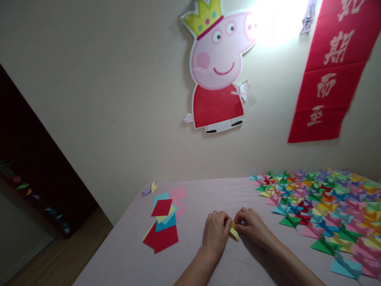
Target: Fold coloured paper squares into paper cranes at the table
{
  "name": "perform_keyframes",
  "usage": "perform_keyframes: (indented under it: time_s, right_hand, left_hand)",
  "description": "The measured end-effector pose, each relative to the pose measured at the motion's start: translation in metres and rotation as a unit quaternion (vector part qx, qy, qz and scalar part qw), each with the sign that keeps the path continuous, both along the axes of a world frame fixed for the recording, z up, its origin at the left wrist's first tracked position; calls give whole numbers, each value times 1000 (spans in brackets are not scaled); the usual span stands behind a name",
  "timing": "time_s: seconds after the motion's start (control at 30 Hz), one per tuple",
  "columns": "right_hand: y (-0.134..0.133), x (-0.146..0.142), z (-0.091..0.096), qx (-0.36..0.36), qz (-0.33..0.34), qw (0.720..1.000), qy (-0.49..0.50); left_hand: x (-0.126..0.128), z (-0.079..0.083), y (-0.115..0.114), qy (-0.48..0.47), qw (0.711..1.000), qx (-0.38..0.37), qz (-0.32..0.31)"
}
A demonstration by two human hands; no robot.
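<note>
A small folded piece of yellow paper (234, 233) is between my two hands, just above or on the pale pink cloth (202, 190). My left hand (217, 230) grips it from the left, fingers curled and thumb against its edge. On the other side my right hand (251, 224) pinches its upper end between thumb and forefinger. The paper's lower tip points down toward me; part of it is hidden behind the fingers. Left of my hands lies a loose pile of square paper sheets, with a red sheet (162, 207) on top.
Many folded paper cranes (327, 198) in mixed colours crowd the right side of the table. A yellow folded piece (154, 186) and a purple one (146, 192) sit at the far left corner. Behind stands a wall with a pig cutout (218, 103) and a red banner (324, 95).
</note>
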State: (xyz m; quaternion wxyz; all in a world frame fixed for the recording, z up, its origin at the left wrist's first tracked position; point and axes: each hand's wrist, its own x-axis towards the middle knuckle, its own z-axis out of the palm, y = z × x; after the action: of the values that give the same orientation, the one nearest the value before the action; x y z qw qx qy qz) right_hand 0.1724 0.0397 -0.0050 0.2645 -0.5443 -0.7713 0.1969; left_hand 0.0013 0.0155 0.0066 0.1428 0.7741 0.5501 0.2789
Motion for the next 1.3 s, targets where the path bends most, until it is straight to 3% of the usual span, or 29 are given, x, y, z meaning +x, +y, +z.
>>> perform_keyframes:
  time_s: [0.37, 0.6, 0.73, 0.87, 0.97, 1.1, 1.3]
  right_hand:
    - [3, -3, -3, 4, -10, 1000, 0]
    - [0, -7, 2, 29, -1, 999, 40]
    - [0, -12, 6, 70, -25, 993, 95]
    - [-2, -17, 4, 113, -30, 979, 166]
    - [-5, -19, 3, 148, -25, 979, 139]
    - [-9, -18, 9, 197, -1, 978, 64]
    - [-11, -15, 13, 161, 42, 983, 74]
  left_hand:
    - [-1, 2, 2, -38, 999, -17, -24]
    - [-2, 1, 2, -149, 988, -45, -8]
    - [0, -4, 7, -278, 954, -106, 30]
    - [12, -14, 14, -388, 900, -196, -7]
    - [19, -20, 14, -439, 871, -220, -31]
    - [20, -27, 11, -462, 857, -226, -38]
    - [18, -28, 14, -487, 833, -255, -62]
